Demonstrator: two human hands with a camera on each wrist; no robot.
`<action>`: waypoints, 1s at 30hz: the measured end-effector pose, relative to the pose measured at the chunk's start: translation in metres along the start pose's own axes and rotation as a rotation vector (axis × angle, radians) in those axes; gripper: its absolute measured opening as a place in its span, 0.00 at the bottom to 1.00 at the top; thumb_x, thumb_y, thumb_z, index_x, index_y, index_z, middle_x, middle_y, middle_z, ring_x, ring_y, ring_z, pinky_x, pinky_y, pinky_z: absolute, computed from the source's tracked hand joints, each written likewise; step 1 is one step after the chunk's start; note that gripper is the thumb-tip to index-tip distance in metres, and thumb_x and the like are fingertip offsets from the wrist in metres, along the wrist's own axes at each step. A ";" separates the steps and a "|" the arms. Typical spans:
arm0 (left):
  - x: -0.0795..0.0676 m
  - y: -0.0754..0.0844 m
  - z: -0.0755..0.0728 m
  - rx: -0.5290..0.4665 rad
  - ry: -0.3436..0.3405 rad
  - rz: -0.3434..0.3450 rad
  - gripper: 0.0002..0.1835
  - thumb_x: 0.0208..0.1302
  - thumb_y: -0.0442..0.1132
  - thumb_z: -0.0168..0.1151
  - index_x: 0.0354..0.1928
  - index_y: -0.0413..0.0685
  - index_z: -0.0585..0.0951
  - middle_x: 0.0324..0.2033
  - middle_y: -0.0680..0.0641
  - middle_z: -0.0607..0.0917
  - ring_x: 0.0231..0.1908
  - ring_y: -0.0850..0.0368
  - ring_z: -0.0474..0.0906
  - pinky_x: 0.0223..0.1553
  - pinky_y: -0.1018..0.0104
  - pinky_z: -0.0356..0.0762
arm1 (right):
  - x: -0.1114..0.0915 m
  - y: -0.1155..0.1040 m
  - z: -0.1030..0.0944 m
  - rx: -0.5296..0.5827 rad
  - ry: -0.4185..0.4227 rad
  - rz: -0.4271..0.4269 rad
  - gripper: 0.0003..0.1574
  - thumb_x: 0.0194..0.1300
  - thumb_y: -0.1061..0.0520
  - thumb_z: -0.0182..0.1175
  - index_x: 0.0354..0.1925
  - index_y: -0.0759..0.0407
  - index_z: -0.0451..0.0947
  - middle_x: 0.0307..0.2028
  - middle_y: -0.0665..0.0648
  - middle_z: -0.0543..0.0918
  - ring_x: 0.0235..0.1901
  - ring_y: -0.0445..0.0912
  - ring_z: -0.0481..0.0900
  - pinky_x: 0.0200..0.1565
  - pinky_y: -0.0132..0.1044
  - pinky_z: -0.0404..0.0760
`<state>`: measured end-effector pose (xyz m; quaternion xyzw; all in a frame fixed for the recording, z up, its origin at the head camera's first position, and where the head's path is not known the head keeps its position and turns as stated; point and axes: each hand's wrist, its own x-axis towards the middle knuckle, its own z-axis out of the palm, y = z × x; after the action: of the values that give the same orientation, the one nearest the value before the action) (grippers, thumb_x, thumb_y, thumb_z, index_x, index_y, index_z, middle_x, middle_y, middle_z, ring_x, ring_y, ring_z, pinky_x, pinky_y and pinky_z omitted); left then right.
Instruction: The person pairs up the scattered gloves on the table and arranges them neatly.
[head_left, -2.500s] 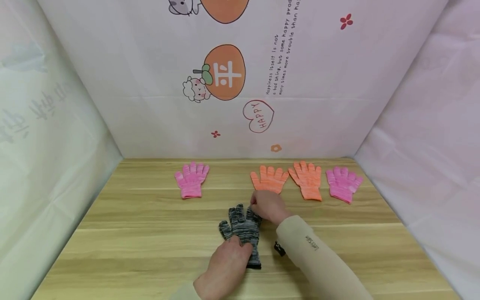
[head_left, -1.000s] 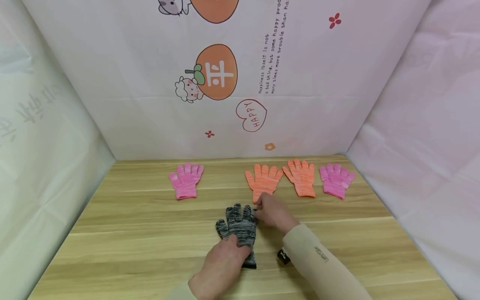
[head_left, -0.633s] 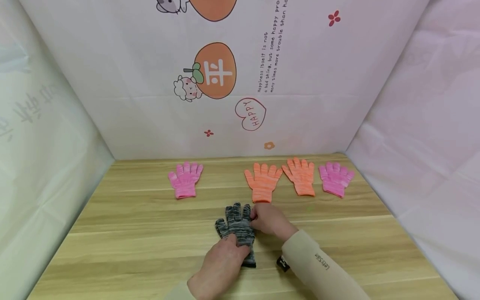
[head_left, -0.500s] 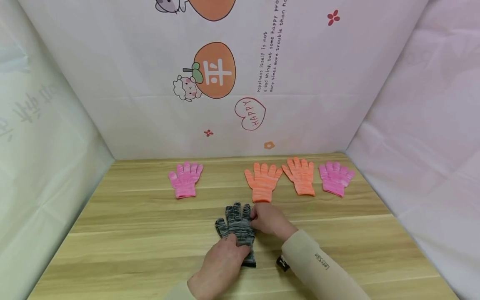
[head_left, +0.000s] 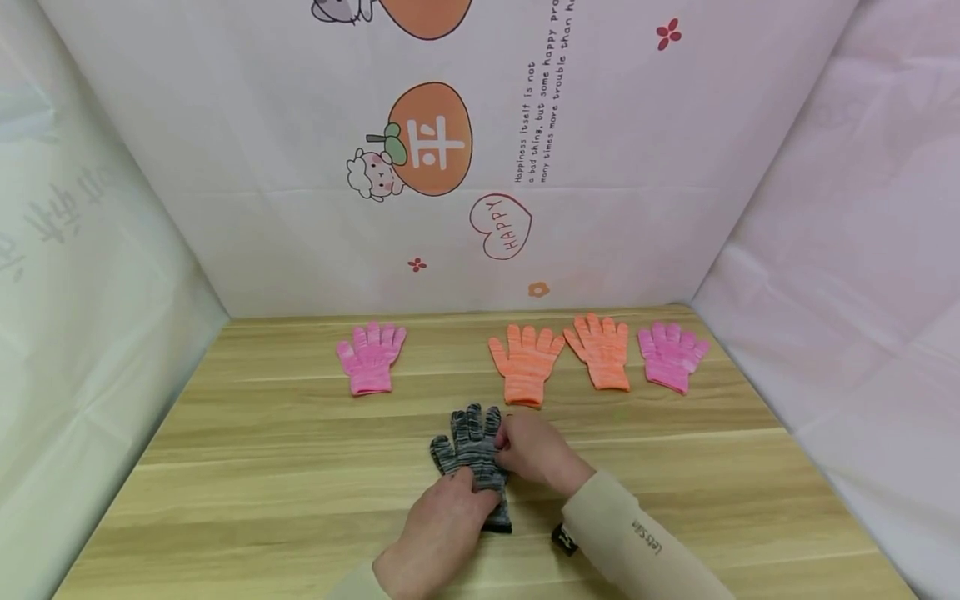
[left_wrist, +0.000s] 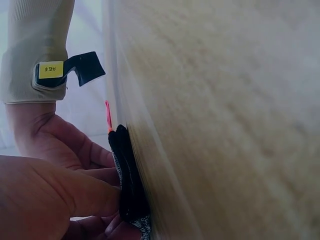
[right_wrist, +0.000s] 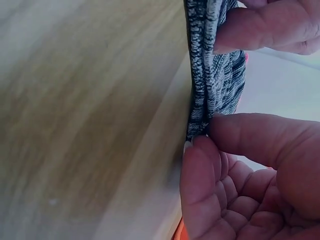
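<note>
A black-and-grey knitted glove [head_left: 476,453] lies on the wooden table, fingers pointing away from me and black-edged cuff toward me. My left hand [head_left: 442,527] holds it down at the lower palm, thumb and fingers bent on the fabric and hiding part of it. Along the glove's right edge, just below its little finger, my right hand [head_left: 542,454] pinches the knit. The right wrist view shows that edge of the glove [right_wrist: 200,65] caught between thumb and forefinger. Seen from the left wrist, the glove's dark cuff [left_wrist: 132,192] sits beside my left thumb.
Along the back of the table lie a pink glove [head_left: 371,360] at left, two orange gloves, one [head_left: 525,367] beside the other [head_left: 606,354], and another pink glove [head_left: 671,358] at right. Printed white cloth [head_left: 300,233] walls the back and sides. A black wrist device [head_left: 564,539] hangs under my right sleeve.
My right hand has slid from the glove's little finger down its right edge toward me, uncovering the orange glove's cuff. My left hand stays on the glove. The head view has shifted slightly.
</note>
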<state>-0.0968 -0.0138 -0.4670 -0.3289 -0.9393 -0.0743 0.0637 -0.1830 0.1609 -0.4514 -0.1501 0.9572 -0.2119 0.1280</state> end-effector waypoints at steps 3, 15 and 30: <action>0.000 -0.001 0.000 -0.007 -0.031 -0.003 0.11 0.67 0.34 0.62 0.45 0.56 0.88 0.33 0.51 0.77 0.30 0.59 0.72 0.30 0.64 0.75 | -0.004 -0.003 0.000 0.001 0.021 0.007 0.02 0.64 0.61 0.68 0.35 0.56 0.83 0.32 0.50 0.82 0.28 0.42 0.75 0.36 0.41 0.81; -0.006 -0.006 -0.001 -0.089 0.008 -0.012 0.05 0.68 0.32 0.62 0.41 0.49 0.83 0.32 0.52 0.77 0.30 0.61 0.72 0.31 0.65 0.75 | -0.030 -0.016 0.013 0.099 -0.033 -0.057 0.02 0.66 0.60 0.64 0.38 0.57 0.83 0.29 0.47 0.80 0.27 0.41 0.75 0.35 0.39 0.78; 0.010 -0.071 -0.022 -0.317 0.054 -0.338 0.08 0.64 0.33 0.68 0.45 0.43 0.85 0.34 0.48 0.88 0.36 0.51 0.85 0.41 0.53 0.84 | -0.039 -0.027 0.024 0.074 -0.038 -0.047 0.08 0.61 0.57 0.69 0.37 0.55 0.79 0.25 0.47 0.76 0.24 0.40 0.72 0.32 0.37 0.75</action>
<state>-0.1477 -0.0666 -0.4510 -0.1707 -0.9555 -0.2394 0.0232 -0.1333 0.1426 -0.4532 -0.1715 0.9423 -0.2474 0.1465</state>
